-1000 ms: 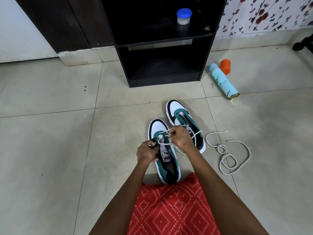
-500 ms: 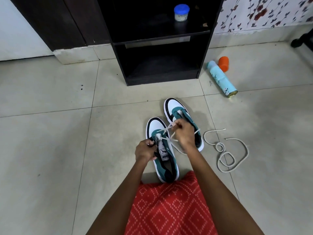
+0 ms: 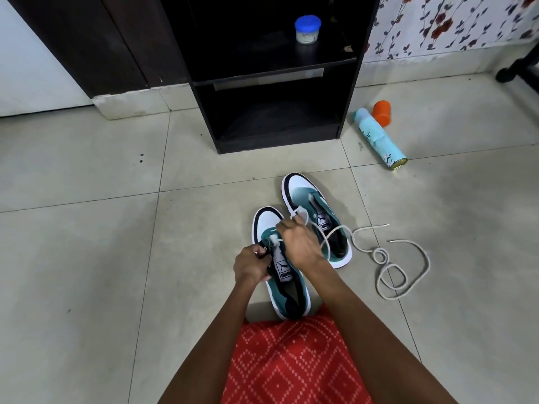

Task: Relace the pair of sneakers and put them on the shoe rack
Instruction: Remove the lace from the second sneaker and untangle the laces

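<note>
- Lacing the near sneaker [image 3: 267, 225] is the step in hand, as the head camera shows it. This sneaker sits on the floor [image 3: 87, 258], right in front of the person's lap.
- The left hand [image 3: 252, 265] has its fingers curled tight. It pinches the sneaker's side by the tongue to hold it in place.
- The right hand [image 3: 297, 243] is curled round the white lace [image 3: 329, 237]. The lace goes through the holes near the toe, and the rest loops out over the far sneaker [image 3: 300, 188].
- The far sneaker stands just beside the first one, closer to the black shoe rack [image 3: 204, 112]. I think it has no lace yet.
- A second lace [image 3: 390, 269] lies loose on the floor to the right.
- Next, I think the lace tip must go into the next hole up. That needs a small, careful pinch. Most of the job is left to do.
</note>
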